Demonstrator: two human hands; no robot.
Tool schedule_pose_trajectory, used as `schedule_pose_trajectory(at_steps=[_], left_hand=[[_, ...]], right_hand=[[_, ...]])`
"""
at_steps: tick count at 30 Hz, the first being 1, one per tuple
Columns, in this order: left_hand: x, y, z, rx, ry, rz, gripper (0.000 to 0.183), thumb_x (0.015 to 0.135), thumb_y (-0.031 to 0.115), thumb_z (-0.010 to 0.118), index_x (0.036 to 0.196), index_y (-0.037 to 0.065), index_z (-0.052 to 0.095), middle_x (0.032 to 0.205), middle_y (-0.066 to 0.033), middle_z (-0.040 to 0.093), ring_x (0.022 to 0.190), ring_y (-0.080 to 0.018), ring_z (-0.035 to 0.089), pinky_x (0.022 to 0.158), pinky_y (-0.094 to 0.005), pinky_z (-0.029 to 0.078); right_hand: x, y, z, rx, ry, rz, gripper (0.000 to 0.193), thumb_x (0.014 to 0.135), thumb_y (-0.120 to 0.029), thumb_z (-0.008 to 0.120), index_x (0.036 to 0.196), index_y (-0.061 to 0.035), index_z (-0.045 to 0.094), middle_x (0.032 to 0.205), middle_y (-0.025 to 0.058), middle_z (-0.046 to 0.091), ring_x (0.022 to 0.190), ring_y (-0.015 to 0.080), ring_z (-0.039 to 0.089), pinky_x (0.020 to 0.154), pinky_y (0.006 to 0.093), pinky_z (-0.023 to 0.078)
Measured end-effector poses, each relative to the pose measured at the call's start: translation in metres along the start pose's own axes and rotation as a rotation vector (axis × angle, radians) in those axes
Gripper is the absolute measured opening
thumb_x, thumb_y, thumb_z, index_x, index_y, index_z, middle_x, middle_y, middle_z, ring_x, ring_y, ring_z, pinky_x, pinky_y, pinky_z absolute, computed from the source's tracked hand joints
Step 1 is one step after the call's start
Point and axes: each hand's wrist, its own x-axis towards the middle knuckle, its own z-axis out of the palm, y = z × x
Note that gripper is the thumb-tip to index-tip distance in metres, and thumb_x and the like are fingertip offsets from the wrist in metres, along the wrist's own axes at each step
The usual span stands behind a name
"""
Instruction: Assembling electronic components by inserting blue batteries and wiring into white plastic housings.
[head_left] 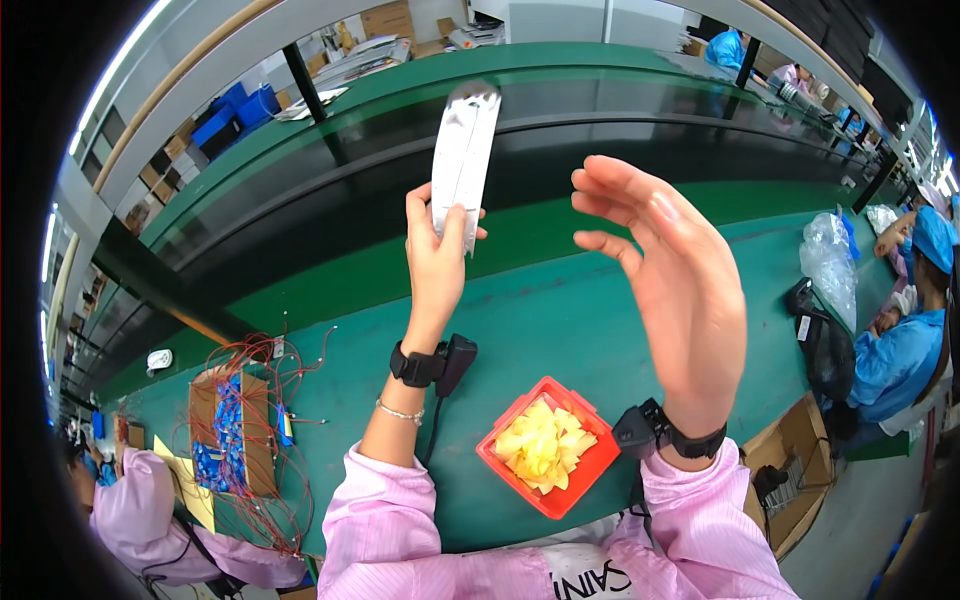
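Note:
My left hand (pixel 437 255) is closed around the lower end of a long, narrow white piece (pixel 463 160), thumb on its near face. The piece stands nearly upright over the dark belt, and its top end looks greyish; its exact kind cannot be made out. Off to the right, my right hand (pixel 675 270) is raised with its fingers slightly curled and apart from the thumb, holding nothing. Below and between my forearms sits a red plastic bin (pixel 553 505) with a heap of pale yellow pieces (pixel 543 445) in it. Both wrists wear black straps with small devices.
A cardboard box (pixel 262 430) of blue wired parts, red wires spilling out, stands left on the green table (pixel 380 350). A dark conveyor belt (pixel 330 195) runs beyond. Right are a black bag (pixel 825 345), clear plastic bags (pixel 828 255) and a co-worker in blue (pixel 900 360); another person sits left.

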Motion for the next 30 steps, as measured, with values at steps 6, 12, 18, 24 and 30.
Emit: schedule_pose_trajectory(at_steps=[6,12,18,24,30], left_hand=[[-0.026,0.059,0.023,-0.059,-0.147,0.006,0.033,0.093,0.012,0.049,0.123,0.001,0.04,0.088,-0.0087,0.062,0.069,-0.0113,0.06,0.059,-0.0225,0.049],[-0.046,0.063,0.035,-0.107,-0.25,-0.028,0.038,0.093,0.009,0.049,0.128,0.001,0.036,0.104,-0.0125,0.061,0.081,-0.0161,0.064,0.064,-0.0294,0.053],[-0.053,0.058,0.015,0.181,-0.376,-0.102,0.038,0.092,0.018,0.047,0.122,-0.003,0.036,0.075,-0.0248,0.062,0.07,-0.0361,0.066,0.062,-0.0412,0.05],[-0.094,0.04,-0.044,0.744,-0.35,-0.111,0.036,0.091,0.019,0.052,0.117,-0.004,0.04,0.079,-0.0222,0.064,0.066,-0.0382,0.063,0.061,-0.0456,0.049],[-0.143,0.023,-0.082,0.948,-0.436,-0.064,0.043,0.092,0.027,0.055,0.122,-0.002,0.044,0.096,-0.0239,0.063,0.09,-0.039,0.061,0.077,-0.0468,0.048]], right_hand=[[0.028,0.046,-0.013,-0.06,0.052,0.027,0.043,0.096,-0.02,0.055,0.13,0.0049,0.048,0.126,0.0144,0.057,0.115,0.0176,0.054,0.099,0.0328,0.041],[0.03,0.053,-0.001,0.118,-0.01,0.066,0.034,0.099,-0.018,0.047,0.128,0.0003,0.045,0.117,0.0163,0.063,0.105,0.019,0.062,0.089,0.0325,0.049],[0.034,0.085,-0.009,0.079,0.002,0.295,0.03,0.097,-0.021,0.052,0.117,0.0009,0.051,0.109,0.0173,0.066,0.1,0.0221,0.064,0.09,0.0371,0.049],[0.041,0.132,-0.032,-0.478,-0.094,0.536,0.069,0.091,-0.04,0.06,0.137,0.0066,0.037,0.13,0.0219,0.053,0.12,0.0267,0.053,0.098,0.0388,0.043],[0.04,0.107,-0.031,-0.517,-0.224,0.443,0.064,0.095,-0.038,0.055,0.143,-0.001,0.036,0.131,0.0184,0.053,0.117,0.0264,0.055,0.097,0.0375,0.045]])
